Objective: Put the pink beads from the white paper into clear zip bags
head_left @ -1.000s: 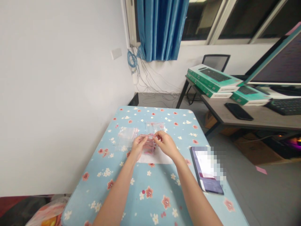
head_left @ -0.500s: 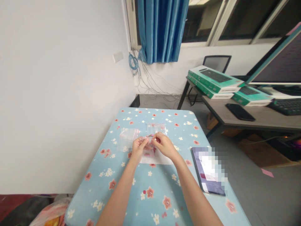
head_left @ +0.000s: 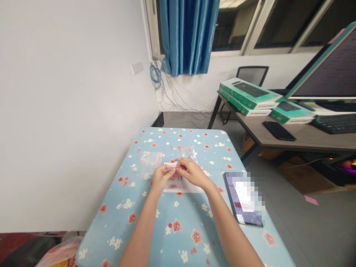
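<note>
My left hand point(head_left: 161, 177) and my right hand point(head_left: 192, 172) meet over the middle of the table, fingertips pinched close together. Between them they grip the top edge of a small clear plastic bag point(head_left: 175, 182), which hangs below the fingers and has reddish contents or print too small to make out. Under it lies a white sheet point(head_left: 191, 189). To the left of my left hand is a stack of clear plastic bags point(head_left: 150, 160). Another clear bag point(head_left: 183, 150) lies just beyond my right hand, with small pink and red pieces by the fingers.
The blue flowered table point(head_left: 178, 248) stands beside a white wall. A smartphone point(head_left: 241, 200) lies near its right edge. On a desk point(head_left: 306, 137) to the right are green keyboard boxes point(head_left: 250, 92), a black phone point(head_left: 278, 130) and a monitor.
My hands have drawn closer together, and their fingertips now nearly touch at the bag's edge. The view has shifted slightly to the right.
</note>
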Demonstrator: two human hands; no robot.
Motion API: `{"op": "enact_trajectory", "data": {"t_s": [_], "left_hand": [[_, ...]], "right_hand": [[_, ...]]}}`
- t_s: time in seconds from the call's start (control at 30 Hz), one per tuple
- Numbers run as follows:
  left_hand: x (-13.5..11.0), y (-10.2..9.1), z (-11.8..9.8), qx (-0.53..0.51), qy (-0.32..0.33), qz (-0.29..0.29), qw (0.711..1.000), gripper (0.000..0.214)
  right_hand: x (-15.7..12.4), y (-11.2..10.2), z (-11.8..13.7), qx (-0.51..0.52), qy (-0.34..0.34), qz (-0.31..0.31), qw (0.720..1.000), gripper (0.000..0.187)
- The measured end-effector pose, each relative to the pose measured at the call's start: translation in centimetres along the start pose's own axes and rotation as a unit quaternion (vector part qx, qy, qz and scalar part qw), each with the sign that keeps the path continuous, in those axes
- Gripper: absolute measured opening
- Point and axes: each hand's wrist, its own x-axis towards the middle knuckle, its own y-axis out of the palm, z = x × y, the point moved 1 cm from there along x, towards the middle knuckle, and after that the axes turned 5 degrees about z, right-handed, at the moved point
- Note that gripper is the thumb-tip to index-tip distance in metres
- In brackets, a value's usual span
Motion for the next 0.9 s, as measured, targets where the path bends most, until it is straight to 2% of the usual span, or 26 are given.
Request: {"op": "enact_trajectory", "data": {"t_s": [0.13,0.27,0.4,0.57,0.9], "left_hand": [[0.1,0.1,0.3,0.014,0.009,-0.015,1.000,0.037],[0.2,0.1,0.5,0.004,0.002,-0.008,1.000,0.050],[0.2,0.1,0.6,0.006,0.016,-0.009,1.000,0.056],[0.2,0.2,0.6,0.010,0.035,-0.032,0.999,0.054],[-0.3,0.3,0.0,0.018,0.048,-0.025,0.998,0.037]], "right_hand": [[0.0,-0.1,-0.1,-0.027,0.014,-0.010,0.999,0.016],[-0.1,-0.4,-0.9,-0.038,0.046,-0.034,0.998,0.014],[-0.2,-0.6,-1.5,-0.024,0.063,-0.031,0.997,0.014],[-0.3,-0.6,-1.5,-0.015,0.059,-0.019,0.998,0.018],[-0.2,-0.9,-0.9,0.010,0.028,-0.039,0.999,0.016]]}}
